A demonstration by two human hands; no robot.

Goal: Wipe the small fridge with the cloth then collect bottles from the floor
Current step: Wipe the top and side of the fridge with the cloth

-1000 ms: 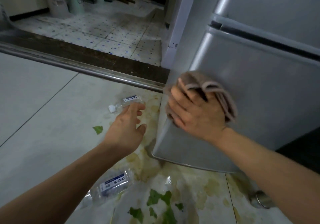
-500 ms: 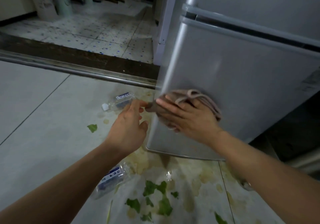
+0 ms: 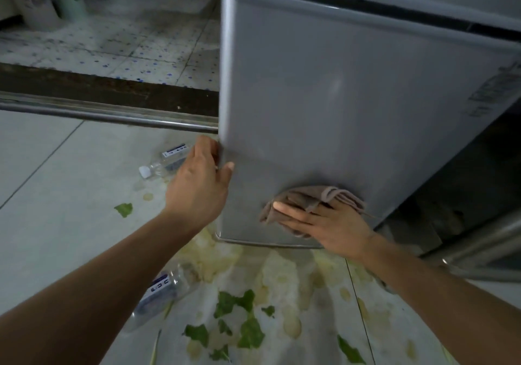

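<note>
The right hand [image 3: 332, 225] presses the cloth [image 3: 313, 199] flat-fingered low on the fridge door [image 3: 324, 105], while the left hand [image 3: 198, 184] grips the door's left edge, nearer to the two bottles [image 3: 166, 160] [image 3: 160, 288] lying on the floor [image 3: 56, 181] left of the fridge.

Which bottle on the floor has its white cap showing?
The far bottle, just beyond the left hand. The near bottle lies partly under the left forearm, its cap hidden.

a home kitchen floor, seen from above.
grey fridge [image 3: 338, 96] at right, tiled floor [image 3: 56, 181], metal door threshold [image 3: 107, 113] across the left.
</note>
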